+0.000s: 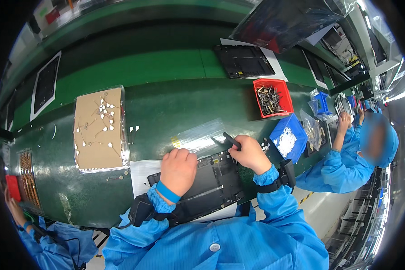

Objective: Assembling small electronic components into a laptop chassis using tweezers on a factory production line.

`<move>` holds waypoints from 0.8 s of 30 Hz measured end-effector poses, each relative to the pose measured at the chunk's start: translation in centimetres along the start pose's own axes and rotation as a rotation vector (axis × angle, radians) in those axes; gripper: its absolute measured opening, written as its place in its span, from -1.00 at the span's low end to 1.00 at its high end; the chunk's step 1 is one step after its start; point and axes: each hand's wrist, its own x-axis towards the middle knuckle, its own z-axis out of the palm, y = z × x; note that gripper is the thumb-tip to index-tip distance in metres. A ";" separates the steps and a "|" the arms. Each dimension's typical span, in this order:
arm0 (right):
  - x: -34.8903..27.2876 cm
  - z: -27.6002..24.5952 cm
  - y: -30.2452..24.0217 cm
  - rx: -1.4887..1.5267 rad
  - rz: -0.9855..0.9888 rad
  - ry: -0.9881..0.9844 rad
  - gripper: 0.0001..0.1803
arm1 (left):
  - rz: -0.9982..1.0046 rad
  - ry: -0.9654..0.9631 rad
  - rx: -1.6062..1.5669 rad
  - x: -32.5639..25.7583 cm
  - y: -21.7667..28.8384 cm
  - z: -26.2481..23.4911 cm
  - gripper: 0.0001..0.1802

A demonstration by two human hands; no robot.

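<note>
A black tablet-sized device housing (pixel 211 184) lies in front of me on white sheeting (pixel 141 173). Over its left part rests my left hand (pixel 177 171), fingers bent and pressed together; their tips are hidden, and so is anything between them. My right hand (pixel 253 155) is closed around black tweezers (pixel 231 140) above the housing's far right edge. The wide end of the tweezers sticks out past the thumb, and the tip points down toward the housing. Just beyond my hands lies a clear plastic strip (pixel 200 137) with a yellow mark at its left end.
At left, a tray with brown board (pixel 94 155) carries several white-tipped wired parts. A red bin (pixel 290 101) of small metal parts and a blue bin (pixel 276 135) of white pieces stand right. Another housing (pixel 245 60) lies beyond. Co-workers (pixel 342 166) work on both sides.
</note>
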 end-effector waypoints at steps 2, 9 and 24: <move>0.1 -0.2 0.0 0.014 -0.014 -0.031 -0.81 | -0.005 -0.001 -0.006 0.0 0.0 0.0 -0.89; 0.4 -0.5 -0.1 -0.028 -0.065 -0.060 -0.81 | -0.020 -0.024 0.012 -0.1 -0.2 -0.8 -0.82; 1.6 6.5 -5.1 1.076 -0.069 -0.036 -0.83 | -0.023 -0.063 0.036 -0.9 -1.8 -2.9 -0.59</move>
